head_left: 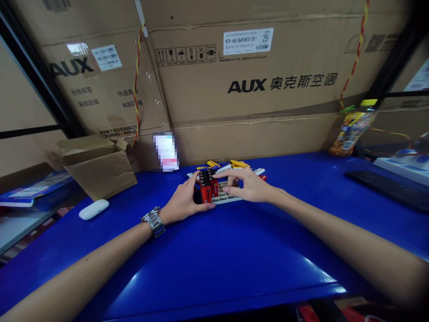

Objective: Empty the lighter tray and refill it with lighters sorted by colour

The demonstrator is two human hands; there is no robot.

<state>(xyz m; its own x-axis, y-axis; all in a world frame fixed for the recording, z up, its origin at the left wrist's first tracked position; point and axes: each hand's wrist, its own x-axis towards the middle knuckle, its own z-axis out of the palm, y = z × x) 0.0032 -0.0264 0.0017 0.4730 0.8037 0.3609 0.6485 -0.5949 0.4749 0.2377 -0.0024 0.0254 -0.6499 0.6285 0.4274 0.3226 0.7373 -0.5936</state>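
A pale grid tray (225,197) lies on the blue table (214,250), with a block of red and black batteries (208,187) standing in its left end. My left hand (184,201) cups the left side of the tray and the batteries, thumb along the front, fingers curled. My right hand (246,183) rests on the tray's right part, its fingers bent and its forefinger stretched toward the top of the batteries. Whether it pinches anything is hidden. A metal watch (153,221) sits on my left wrist.
Yellow, white and red markers (234,166) lie behind the tray. An open cardboard box (97,165) and a white case (94,209) sit at the left. A bottle (353,127) and a black flat object (385,188) are at the right. Large cartons (254,80) wall the back.
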